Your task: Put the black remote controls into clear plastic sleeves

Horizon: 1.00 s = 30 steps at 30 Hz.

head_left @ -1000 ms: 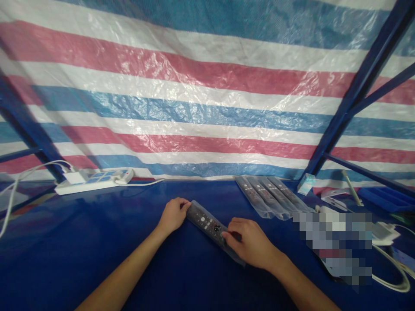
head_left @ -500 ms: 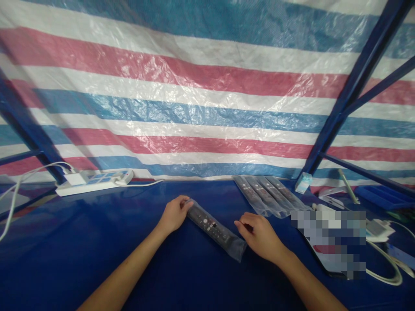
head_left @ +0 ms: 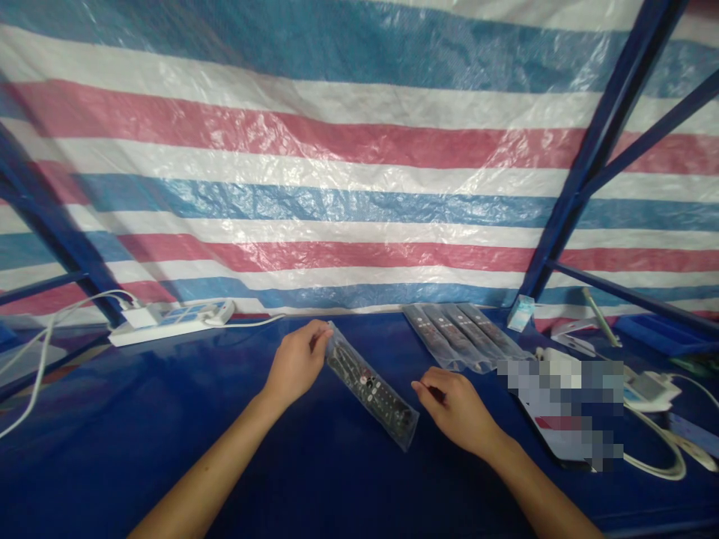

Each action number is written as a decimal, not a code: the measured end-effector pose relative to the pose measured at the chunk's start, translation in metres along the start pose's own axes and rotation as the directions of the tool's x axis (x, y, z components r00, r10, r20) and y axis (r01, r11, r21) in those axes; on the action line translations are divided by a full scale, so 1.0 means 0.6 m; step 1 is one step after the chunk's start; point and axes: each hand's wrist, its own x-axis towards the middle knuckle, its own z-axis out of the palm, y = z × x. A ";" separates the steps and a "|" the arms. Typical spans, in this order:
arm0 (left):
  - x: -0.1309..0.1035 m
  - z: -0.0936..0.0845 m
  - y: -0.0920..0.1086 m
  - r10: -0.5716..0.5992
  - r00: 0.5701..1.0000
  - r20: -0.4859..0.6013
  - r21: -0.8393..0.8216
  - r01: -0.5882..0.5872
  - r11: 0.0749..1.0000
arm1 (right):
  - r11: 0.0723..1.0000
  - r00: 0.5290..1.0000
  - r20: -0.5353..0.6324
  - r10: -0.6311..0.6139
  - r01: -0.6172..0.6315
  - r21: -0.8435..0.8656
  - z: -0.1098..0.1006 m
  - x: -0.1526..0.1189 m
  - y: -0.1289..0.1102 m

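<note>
A black remote control in a clear plastic bag (head_left: pixel 371 385) slants across the middle of the blue tabletop. My left hand (head_left: pixel 297 359) pinches the upper left end of its bag. Just right of the bag's lower end is my right hand (head_left: pixel 457 408), its fingers curled and not touching the bag; whether anything is inside them is hidden. Several more bagged remotes (head_left: pixel 463 337) lie side by side at the back of the table, beyond my right hand.
A white power strip (head_left: pixel 168 326) with plugs and cables lies at the back left. On the right are a partly pixelated tablet-like device (head_left: pixel 553 434), a small box (head_left: pixel 520 313), white cables and a blue tray (head_left: pixel 668 335). Blue metal posts and a striped sheet stand behind.
My left hand has raised the upper end of the bagged remote slightly, and the bag has shifted a little. My right hand stays curled near its lower end. The camera view has moved slightly.
</note>
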 end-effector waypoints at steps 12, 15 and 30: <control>0.030 -0.097 0.172 0.185 0.983 0.018 0.045 -0.186 0.982 | 0.989 0.979 0.143 0.146 -0.145 -0.017 -0.032 -0.059 -0.011; 0.035 -0.108 0.187 0.201 0.980 -0.007 0.123 -0.198 0.972 | 0.987 0.956 0.246 0.157 -0.150 -0.050 -0.027 -0.063 -0.024; 0.050 -0.243 0.035 -0.251 0.929 -0.271 -0.108 0.229 0.967 | 0.951 0.953 0.172 0.251 -0.210 -0.227 -0.007 -0.053 -0.030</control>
